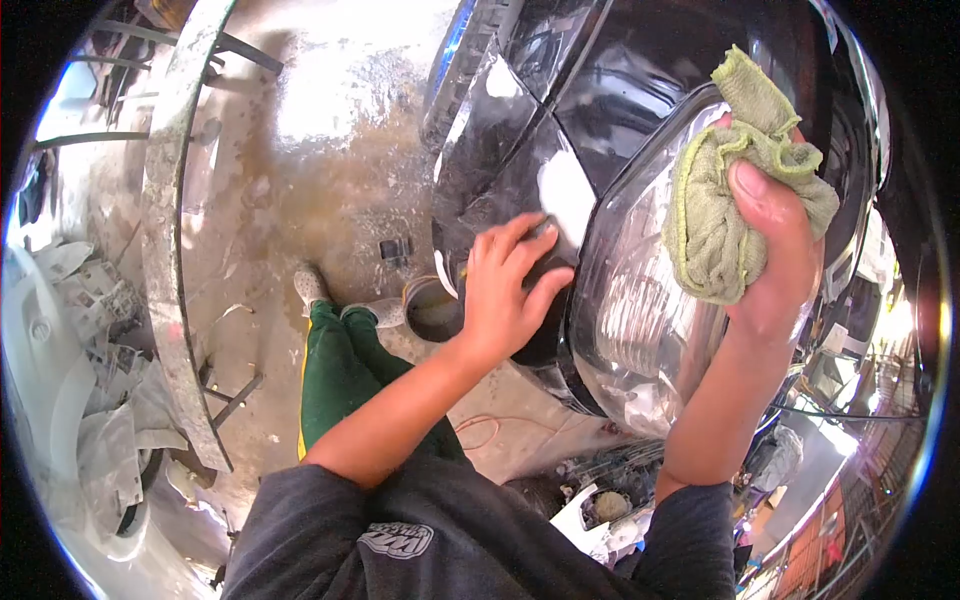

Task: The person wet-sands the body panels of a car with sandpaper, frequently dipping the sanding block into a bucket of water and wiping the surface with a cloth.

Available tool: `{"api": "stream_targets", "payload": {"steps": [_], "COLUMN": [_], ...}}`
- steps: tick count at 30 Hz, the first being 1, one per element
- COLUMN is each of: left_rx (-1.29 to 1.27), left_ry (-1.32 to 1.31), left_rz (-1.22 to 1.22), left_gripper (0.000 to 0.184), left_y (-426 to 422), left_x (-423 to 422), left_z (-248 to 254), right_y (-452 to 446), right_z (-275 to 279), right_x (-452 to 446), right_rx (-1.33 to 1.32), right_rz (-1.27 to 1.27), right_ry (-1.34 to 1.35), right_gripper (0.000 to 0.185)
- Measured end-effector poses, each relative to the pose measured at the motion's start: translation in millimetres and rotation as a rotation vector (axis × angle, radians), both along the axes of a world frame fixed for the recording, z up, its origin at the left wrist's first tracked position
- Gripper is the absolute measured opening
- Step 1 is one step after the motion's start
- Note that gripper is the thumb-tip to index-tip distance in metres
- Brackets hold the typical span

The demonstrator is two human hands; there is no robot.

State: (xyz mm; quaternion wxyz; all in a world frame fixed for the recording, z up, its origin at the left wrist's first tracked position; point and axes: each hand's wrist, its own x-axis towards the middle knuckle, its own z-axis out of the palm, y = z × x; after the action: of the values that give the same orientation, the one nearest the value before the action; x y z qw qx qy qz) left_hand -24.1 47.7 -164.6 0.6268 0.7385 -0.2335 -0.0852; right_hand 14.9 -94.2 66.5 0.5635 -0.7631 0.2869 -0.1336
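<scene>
My right hand [775, 230] grips a bunched green cloth [725, 215], thumb pressed on its front, over the headlight side of a glossy black car. Below and left of the cloth is the clear headlight [640, 300], partly covered by it and by my forearm. My left hand [510, 280] rests with fingers spread against the dark body panel [480, 200], just left of the headlight. Nothing is in that hand. A bright white patch [566, 195] shows on the panel above its fingertips; I cannot tell whether it is paint or glare.
A bucket [433, 310] stands on the wet concrete floor [340, 180] by my feet. A long worn bench [180, 240] runs along the left, with a white bumper-like part [50, 350] and crumpled paper beyond. Clutter lies near the car at lower right, including a white piece [580, 522].
</scene>
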Motion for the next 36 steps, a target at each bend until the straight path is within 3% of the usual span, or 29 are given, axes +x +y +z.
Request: {"api": "stream_targets", "payload": {"steps": [4,9,14,19,23,28,33,36], "left_rx": [-0.054,0.053,0.047,0.068,0.002,0.024,-0.01,0.003], "left_ry": [0.072,0.152,0.17,0.127,0.165,0.142,0.154,0.126], "left_rz": [0.144,0.015,0.122,0.071,0.153,0.068,0.152,0.157], "left_gripper": [0.04,0.045,0.046,0.044,0.044,0.044,0.043,0.043], "left_y": [-33,1,-25,-1,-31,-7,-32,-26], "left_x": [56,3,47,-3,46,2,44,25], "left_z": [-2,8,-2,9,2,16,9,7], "right_y": [1,10,9,-1,3,4,9,6], "right_z": [-3,2,2,-1,1,-3,-4,-3], "right_x": [2,6,2,-1,-4,-2,-2,-1], "right_rx": [0.026,0.066,0.037,-0.017,0.044,-0.054,-0.089,-0.065], "right_rz": [-0.031,-0.043,-0.051,-0.058,-0.088,-0.095,-0.126,-0.107], "right_ry": [-0.07,-0.07,-0.059,-0.032,-0.031,-0.029,-0.041,-0.049], "right_gripper": [0.047,0.048,0.051,0.047,0.053,0.043,0.043,0.044]}}
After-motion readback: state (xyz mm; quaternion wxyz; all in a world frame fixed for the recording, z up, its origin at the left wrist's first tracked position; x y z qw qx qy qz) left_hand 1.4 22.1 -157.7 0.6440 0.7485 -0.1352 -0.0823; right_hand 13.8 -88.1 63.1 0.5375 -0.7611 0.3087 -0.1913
